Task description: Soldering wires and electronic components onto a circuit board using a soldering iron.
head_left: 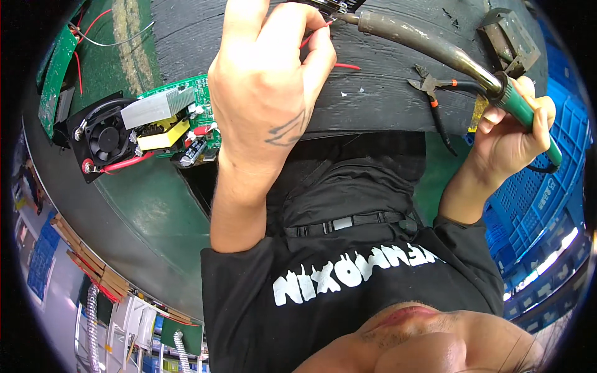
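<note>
At the far edge of the view, my left hand [270, 68] pinches a thin red wire [346, 66] between thumb and forefinger. My right hand [507, 133] grips a soldering iron [429, 46] by its green handle. The iron's tip reaches left to the wire's end, beside a dark part [342, 5] with metal pins that the upper edge cuts off. Whether tip and wire touch is too small to tell. Left of my left wrist lies a green circuit board [202, 93], partly hidden by the hand, with a silver heat sink [158, 107] and a black fan [107, 140].
Side cutters [429, 84] with black and orange handles lie on the dark, scuffed bench [373, 112] below the iron. A metal holder [509, 42] stands at the far right. Another green board [57, 74] with loose wires is at the far left. Blue crates [528, 199] are on the right.
</note>
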### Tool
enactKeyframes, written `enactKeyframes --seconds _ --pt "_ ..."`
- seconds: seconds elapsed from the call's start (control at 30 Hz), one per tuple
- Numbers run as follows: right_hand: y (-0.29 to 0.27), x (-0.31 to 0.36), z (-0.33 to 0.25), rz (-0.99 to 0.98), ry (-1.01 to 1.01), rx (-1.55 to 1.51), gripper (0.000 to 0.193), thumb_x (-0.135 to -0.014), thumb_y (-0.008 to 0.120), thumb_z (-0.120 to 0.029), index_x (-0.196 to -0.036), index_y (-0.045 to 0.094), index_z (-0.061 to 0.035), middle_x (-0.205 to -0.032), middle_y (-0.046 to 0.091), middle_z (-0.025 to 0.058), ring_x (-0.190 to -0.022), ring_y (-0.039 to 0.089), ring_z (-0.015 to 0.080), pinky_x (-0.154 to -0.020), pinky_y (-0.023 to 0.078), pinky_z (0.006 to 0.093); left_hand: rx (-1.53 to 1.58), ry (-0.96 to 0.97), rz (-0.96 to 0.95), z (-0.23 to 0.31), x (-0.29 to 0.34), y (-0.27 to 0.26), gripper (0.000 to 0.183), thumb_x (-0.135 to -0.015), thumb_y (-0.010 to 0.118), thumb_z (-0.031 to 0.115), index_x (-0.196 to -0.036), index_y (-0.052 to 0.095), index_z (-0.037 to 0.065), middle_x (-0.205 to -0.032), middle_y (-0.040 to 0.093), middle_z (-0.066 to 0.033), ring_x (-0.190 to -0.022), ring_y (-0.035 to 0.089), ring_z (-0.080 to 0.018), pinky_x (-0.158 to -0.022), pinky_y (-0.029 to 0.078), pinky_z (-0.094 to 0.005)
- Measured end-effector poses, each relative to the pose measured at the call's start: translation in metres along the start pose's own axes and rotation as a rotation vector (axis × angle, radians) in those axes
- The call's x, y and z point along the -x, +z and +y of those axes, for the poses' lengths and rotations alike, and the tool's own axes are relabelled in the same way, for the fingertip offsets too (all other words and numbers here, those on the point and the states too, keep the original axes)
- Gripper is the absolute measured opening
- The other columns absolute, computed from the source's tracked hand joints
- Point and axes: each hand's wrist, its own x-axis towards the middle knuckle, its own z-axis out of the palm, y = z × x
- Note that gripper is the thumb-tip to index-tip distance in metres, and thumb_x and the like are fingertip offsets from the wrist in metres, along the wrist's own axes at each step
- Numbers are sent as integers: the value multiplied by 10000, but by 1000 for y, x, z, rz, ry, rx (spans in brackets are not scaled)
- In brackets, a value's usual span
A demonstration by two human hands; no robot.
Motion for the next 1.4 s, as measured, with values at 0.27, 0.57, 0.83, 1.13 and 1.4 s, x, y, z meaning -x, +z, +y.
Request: enactKeyframes --seconds 0.27,0.57,0.83,1.13,1.4 --pt "13 9 -2 97 -23 121 232 -877 456 -230 -808 526 -20 -846 556 177 -481 563 189 -348 439 219 11 1 -4 1 -2 0 135 -661 641 -103 -774 594 -45 -1089 546 -140 -611 567 -128 -535 462 -232" --pt "17 12 -2 86 -24 176 218 -880 467 -231 -788 491 -35 -874 546 164 -482 569 188 -362 466 224 25 -14 -18 0 -1 -3 155 -668 635 -108 -803 591 -45 -1088 542 -130 -604 559 -137 -534 462 -242" --pt "17 18 -1 129 10 149 189 -875 495 -231 -749 426 -109 -861 532 129 -508 575 192 -367 468 225 -63 9 -15 9 -5 0 181 -671 636 -113 -829 582 -44 -1073 537 -126 -586 548 -133 -516 452 -243" --pt "13 30 8 133 -87 -47 187 -902 415 -188 -850 454 -12 -931 573 242 -491 605 260 -353 506 293 -57 -49 -27 14 -2 2 156 -679 633 -112 -808 570 -51 -1087 525 -143 -568 536 -123 -512 448 -238" --pt "10 37 10 180 -61 -61 168 -892 428 -193 -844 443 -33 -904 571 222 -502 606 260 -350 506 285 -83 -16 -14 16 -2 3 147 -680 630 -111 -801 571 -51 -1086 527 -142 -564 534 -122 -509 447 -238"
